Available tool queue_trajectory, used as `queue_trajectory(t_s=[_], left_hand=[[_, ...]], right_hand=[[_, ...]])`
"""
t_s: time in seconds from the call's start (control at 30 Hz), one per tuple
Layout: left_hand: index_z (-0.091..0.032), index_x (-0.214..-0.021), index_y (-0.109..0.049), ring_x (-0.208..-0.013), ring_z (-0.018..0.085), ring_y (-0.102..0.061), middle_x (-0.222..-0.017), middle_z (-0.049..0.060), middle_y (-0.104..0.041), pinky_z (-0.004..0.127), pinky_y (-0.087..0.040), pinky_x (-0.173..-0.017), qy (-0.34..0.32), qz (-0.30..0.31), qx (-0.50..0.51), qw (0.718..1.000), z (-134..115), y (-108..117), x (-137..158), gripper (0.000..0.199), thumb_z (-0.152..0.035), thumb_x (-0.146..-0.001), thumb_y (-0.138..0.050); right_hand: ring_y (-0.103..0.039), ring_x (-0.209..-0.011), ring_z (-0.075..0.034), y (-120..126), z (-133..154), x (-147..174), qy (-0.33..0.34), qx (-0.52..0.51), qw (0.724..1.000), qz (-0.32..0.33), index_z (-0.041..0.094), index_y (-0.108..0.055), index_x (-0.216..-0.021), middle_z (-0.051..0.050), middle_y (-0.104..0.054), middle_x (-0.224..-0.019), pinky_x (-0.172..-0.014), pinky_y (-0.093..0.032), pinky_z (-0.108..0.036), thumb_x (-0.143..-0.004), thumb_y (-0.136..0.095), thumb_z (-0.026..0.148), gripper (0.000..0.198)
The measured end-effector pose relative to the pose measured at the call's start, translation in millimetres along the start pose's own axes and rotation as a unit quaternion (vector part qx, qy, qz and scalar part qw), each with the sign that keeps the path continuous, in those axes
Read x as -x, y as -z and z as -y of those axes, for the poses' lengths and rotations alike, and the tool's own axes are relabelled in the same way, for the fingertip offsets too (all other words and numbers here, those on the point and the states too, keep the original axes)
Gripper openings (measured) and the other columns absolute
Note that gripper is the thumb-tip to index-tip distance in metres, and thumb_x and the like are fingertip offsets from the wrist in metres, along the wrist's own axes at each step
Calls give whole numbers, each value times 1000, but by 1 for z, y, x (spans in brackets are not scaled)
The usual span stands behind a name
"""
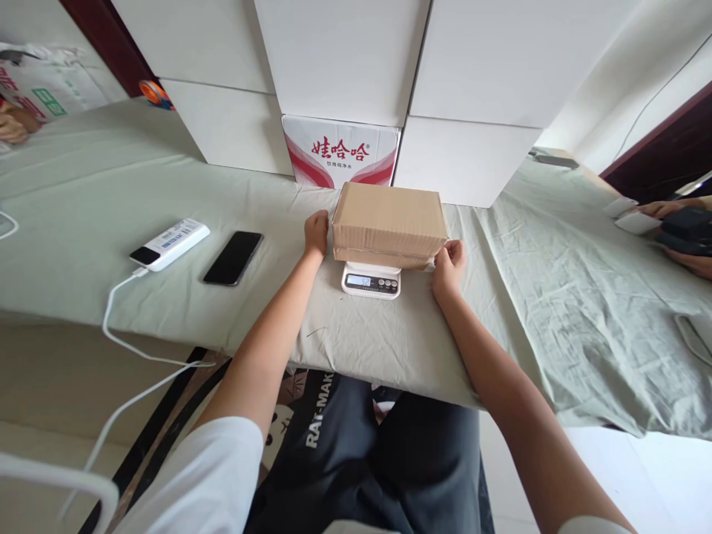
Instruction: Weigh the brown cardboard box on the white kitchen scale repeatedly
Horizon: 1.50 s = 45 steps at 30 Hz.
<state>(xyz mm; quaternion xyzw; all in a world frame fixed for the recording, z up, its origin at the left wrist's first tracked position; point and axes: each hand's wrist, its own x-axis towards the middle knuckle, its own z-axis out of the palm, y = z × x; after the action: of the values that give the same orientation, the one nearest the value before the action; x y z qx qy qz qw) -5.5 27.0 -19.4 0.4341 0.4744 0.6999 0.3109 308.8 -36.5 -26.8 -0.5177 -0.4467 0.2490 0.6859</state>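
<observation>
At the centre of the frame a closed brown cardboard box (389, 224) sits on a small white kitchen scale (371, 280), which stands on the cloth-covered surface (83, 245). The left hand (317, 232) rests against the box's left end and the right hand (448, 265) against its lower right corner; the fingers of both are curled loosely against the cardboard, touching it rather than clamped around it. The box overhangs the scale on both sides, so it looks liable to tip if pressed on one end. Its walls appear stiff and dry, not slippery, though plain corrugated board would probably dent under a hard squeeze. Judging by how lightly it is steadied, it seems fairly light. The two short ends, where the hands already are, look like the soundest place to hold it, palms flat and opposed. A black phone (232, 257) and a white power bank (170, 243) lie left of centre.
</observation>
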Motion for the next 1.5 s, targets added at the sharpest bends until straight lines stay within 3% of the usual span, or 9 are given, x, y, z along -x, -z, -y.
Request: queue_trajectory(t_s=[0.23, 0.53, 0.77, 1.03, 1.23, 1.5], left_hand=[[-24, -57, -32, -57, 13, -27, -57, -5, -27, 31, -23, -58, 8, -12, 23, 1000, 2, 0, -1, 49, -13, -99, -55], [-23, -57, -34, -60, 14, -28, -61, -5, -27, 31, -24, -60, 8, 7, 21, 1000, 11, 2, -6, 52, -18, -100, -63], [-22, -56, -38, -62, 14, -29, -60, -5, -31, 31, -24, -63, 10, 14, 23, 1000, 14, 2, -6, 54, -20, -99, -70], [-22, -61, -35, -69, 12, -27, -63, -5, -28, 33, -20, -66, 16, 60, -8, 998, 16, 0, -8, 51, -1, -103, -54], [-20, -61, -39, -72, 11, -28, -63, -5, -31, 32, -23, -67, 37, 69, -9, 997, 9, -3, -6, 51, 3, -105, -51], [-21, -54, -44, -66, 15, -30, -60, -3, -38, 32, -22, -62, 29, 67, 22, 997, 16, -2, -9, 52, -13, -94, -77]], right_hand=[[-41, -73, -16, 1, 0, 0, -3, -3, 1000, 9, 27, -49, -74, 6, -46, -74, -68, -35, -28, -87, -73, 39, 29], [-39, -70, -14, 2, 2, 1, 6, 3, 1000, 20, 27, -46, -71, 6, -44, -71, -67, -32, -29, -86, -68, 32, 27], [-40, -71, -14, 2, 4, 2, -11, -4, 999, 31, 26, -49, -73, 6, -45, -72, -66, -33, -28, -89, -74, 38, 32], [-42, -71, -14, 2, 2, 1, -18, -15, 999, 33, 25, -50, -75, 6, -46, -72, -64, -34, -28, -88, -77, 40, 33], [-40, -69, -13, 3, 2, 2, -14, -9, 999, 39, 25, -49, -73, 7, -45, -70, -64, -33, -27, -89, -74, 38, 32], [-40, -69, -13, 3, 5, 4, -3, -1, 999, 51, 25, -50, -74, 6, -46, -70, -65, -32, -29, -89, -68, 35, 25]])
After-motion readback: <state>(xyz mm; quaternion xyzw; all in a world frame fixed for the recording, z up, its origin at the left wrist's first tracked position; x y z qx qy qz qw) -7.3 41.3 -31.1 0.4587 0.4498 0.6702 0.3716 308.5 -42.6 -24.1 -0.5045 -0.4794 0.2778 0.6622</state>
